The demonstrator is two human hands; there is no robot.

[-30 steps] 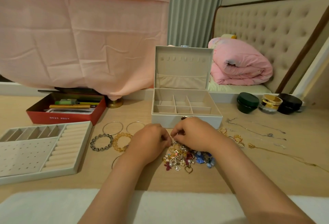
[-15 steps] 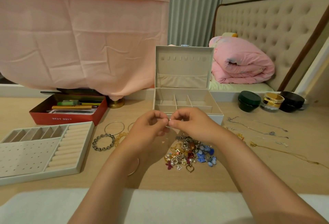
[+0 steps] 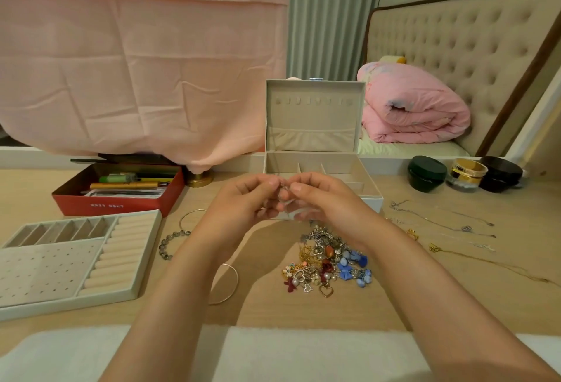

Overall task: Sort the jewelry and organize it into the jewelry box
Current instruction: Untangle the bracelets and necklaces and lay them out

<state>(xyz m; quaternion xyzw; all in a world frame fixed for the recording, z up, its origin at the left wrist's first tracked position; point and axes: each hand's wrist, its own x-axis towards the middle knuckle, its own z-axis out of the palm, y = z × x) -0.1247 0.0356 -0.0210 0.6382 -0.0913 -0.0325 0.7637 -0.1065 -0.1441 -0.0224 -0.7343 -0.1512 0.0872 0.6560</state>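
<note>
My left hand (image 3: 243,202) and my right hand (image 3: 321,199) are raised together in front of the open beige jewelry box (image 3: 312,126). Their fingertips pinch one small silver piece (image 3: 283,189) between them. Below the hands a pile of mixed charms and earrings (image 3: 326,263) lies on the wooden table. A removable tray (image 3: 76,257) with ring rolls and small slots sits at the left. Bangles (image 3: 226,286) and a beaded bracelet (image 3: 170,243) lie partly hidden under my left arm. Thin chains (image 3: 440,220) lie at the right.
A red tin (image 3: 118,189) with pens stands at the back left. Three round jars (image 3: 463,173) stand at the back right. A pink cloth hangs behind, a brass base (image 3: 198,180) under it. A bed with a rolled pink quilt is beyond. White fabric lines the near edge.
Both hands have lifted from the jewelry pile up toward the box, carrying a small piece pinched between the fingertips. The pile and bracelets have come into fuller view.
</note>
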